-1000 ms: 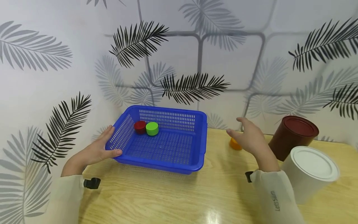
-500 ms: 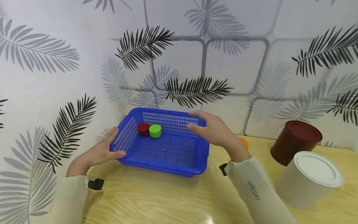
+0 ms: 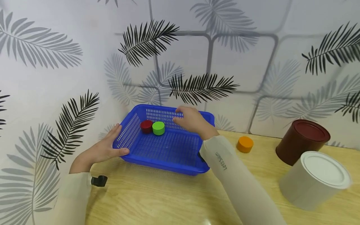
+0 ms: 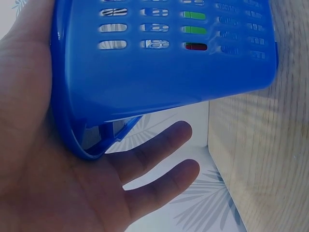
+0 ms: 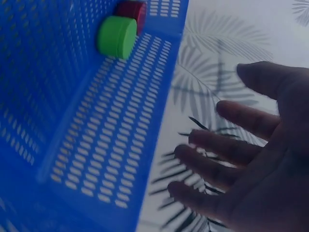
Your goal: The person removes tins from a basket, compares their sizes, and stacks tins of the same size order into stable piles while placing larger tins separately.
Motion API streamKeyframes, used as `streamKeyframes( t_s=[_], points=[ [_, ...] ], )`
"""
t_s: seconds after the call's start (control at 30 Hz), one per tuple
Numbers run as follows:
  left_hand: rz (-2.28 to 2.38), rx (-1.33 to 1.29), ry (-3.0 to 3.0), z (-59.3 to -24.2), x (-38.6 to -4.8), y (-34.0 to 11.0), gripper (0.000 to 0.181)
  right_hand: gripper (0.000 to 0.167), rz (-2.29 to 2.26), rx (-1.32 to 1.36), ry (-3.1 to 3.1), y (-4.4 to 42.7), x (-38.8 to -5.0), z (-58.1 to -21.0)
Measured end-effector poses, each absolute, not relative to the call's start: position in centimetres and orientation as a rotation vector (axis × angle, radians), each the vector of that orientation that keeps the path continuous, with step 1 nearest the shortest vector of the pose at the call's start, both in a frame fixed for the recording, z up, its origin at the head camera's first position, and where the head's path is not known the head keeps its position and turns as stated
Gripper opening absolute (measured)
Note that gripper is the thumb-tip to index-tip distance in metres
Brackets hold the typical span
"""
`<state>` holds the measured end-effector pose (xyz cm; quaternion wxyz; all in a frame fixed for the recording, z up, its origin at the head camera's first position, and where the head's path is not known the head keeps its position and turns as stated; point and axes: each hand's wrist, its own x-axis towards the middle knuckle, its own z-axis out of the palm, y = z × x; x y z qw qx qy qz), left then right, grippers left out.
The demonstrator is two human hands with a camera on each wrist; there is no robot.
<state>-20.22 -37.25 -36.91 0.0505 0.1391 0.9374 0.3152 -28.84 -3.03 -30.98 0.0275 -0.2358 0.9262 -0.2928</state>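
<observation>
Since the right hand [image 3: 192, 120] has swung left from beside the orange cylinder [image 3: 245, 144] to above the far right part of the blue basket [image 3: 166, 167], that cylinder shows whole, seemingly left for later, on the surface [image 3: 157, 197]. Fingers apart, the right hand holds nothing. The red cylinder [image 3: 146, 127] and green cylinder [image 3: 158, 128] sit at the basket's far left. The left hand [image 3: 102, 150] rests against its left end, visible fingers straight, others hidden; the right sleeve [image 3: 233, 175] covers its near right part.
</observation>
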Motion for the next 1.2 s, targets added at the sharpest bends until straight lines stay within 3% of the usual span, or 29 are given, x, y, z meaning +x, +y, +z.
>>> streamKeyframes(
  t_s=[0.13, 0.37, 0.5, 0.7, 0.9, 1.07, 1.2],
  points=[
    [0.949, 0.413, 2.85, -36.7, -20.3, -37.3, 0.115, 0.044, -0.821, -0.726, 2.848, -4.3, -30.3, -33.2],
    [0.966, 0.423, 2.852, -36.6, -20.8, -37.1, 0.115, 0.027, -0.888, -0.677, 2.879, -5.3, -32.8, -36.1],
    [0.964, 0.4, 2.843, -36.7, -20.5, -37.2, 0.116, 0.041, -0.854, -0.786, 2.75, -6.7, -33.7, -36.9],
    [0.983, 0.379, 2.825, -36.7, -20.2, -37.4, 0.117, 0.066, -0.763, -0.743, 2.617, -8.3, -34.2, -37.7],
    [0.935, 0.413, 2.838, -36.0, -20.6, -37.0, 0.117, 0.047, -0.797, -0.744, 2.667, -8.2, -34.2, -37.3],
    [0.945, 0.408, 2.836, -35.9, -20.6, -37.0, 0.116, 0.071, -0.755, -0.725, 2.641, -8.4, -34.3, -37.5],
    [0.947, 0.386, 2.844, -36.4, -20.1, -37.2, 0.115, 0.065, -0.685, -0.75, 2.622, -9.0, -34.2, -37.9]
  ],
)
